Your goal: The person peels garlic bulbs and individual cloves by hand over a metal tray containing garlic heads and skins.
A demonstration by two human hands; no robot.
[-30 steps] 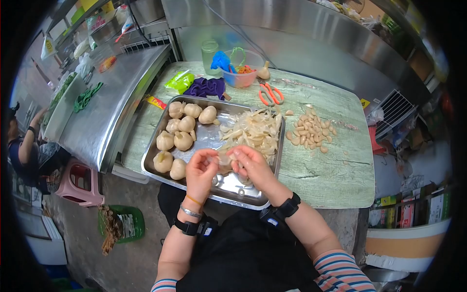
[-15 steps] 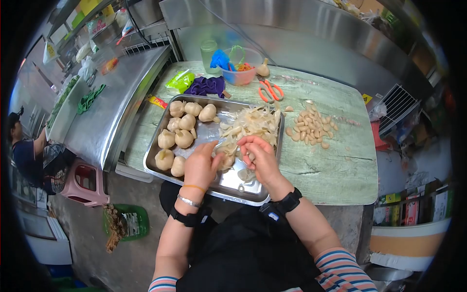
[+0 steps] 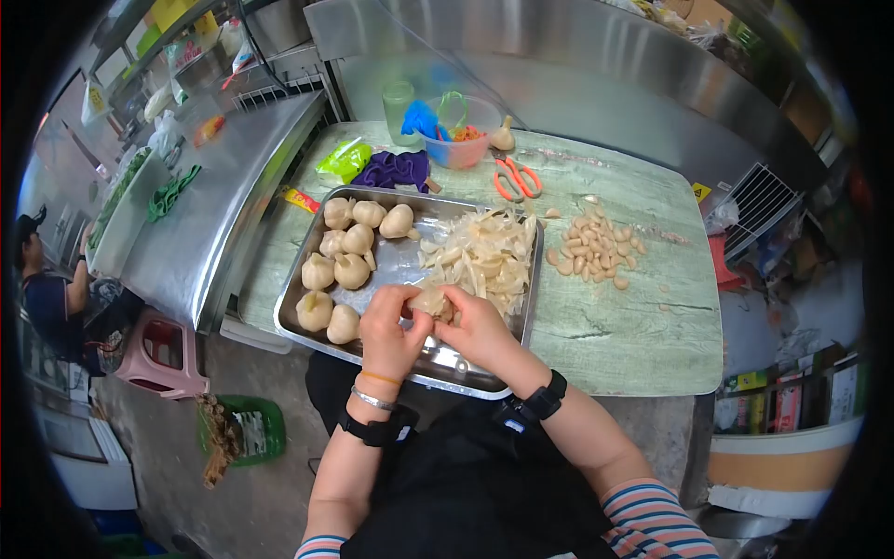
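Note:
Between my hands, above the front of a metal tray (image 3: 396,265), is a partly peeled garlic bulb (image 3: 430,301). The fingers of my left hand (image 3: 391,328) pinch its left side, and those of my right hand (image 3: 477,328) close on its right side; the fingers cover part of it. Several whole garlic bulbs (image 3: 351,270) lie along the tray's left. A heap of pale garlic skins (image 3: 484,252) fills the right half, just beyond my right hand. Peeled garlic cloves (image 3: 596,244) are piled on the table right of the tray.
Orange-handled scissors (image 3: 518,180), a single garlic bulb (image 3: 503,136), a plastic bowl (image 3: 480,119), a purple cloth (image 3: 393,170) and a green packet (image 3: 345,162) lie behind the tray. A steel counter (image 3: 233,200) stands left. Another person (image 3: 51,298) sits near a pink stool (image 3: 166,359).
My right hand has moved left and down toward my left hand, and both now meet at the garlic bulb. My left hand has shifted slightly.

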